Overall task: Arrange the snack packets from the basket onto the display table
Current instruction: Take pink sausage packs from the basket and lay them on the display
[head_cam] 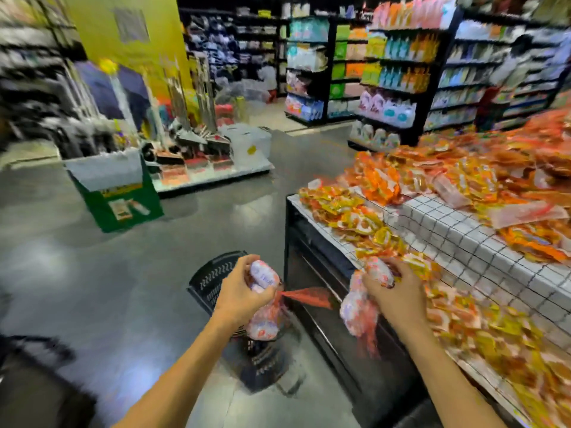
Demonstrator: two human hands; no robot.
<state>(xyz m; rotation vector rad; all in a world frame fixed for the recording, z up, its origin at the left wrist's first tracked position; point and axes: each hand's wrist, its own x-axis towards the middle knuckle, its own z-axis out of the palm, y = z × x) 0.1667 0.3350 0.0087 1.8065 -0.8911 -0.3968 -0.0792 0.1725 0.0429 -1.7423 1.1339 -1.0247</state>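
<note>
Packets [262, 327] in both fists, carried between basket [213, 276] and table [457, 239].
Our left hand [244, 291] is curled tight round one bunch directly over the basket. Our right hand [398, 295] grips a second bunch [358, 310] at the table's near edge. Both forearms reach forward, backs of the hands toward us. A red strip [309, 296] stretches from the left bunch toward the right; if it snags as we part them, we judge a packet could tear or drop to the floor. The heap [355, 211] already crowds that edge, so a careless set-down could push some off.
</note>
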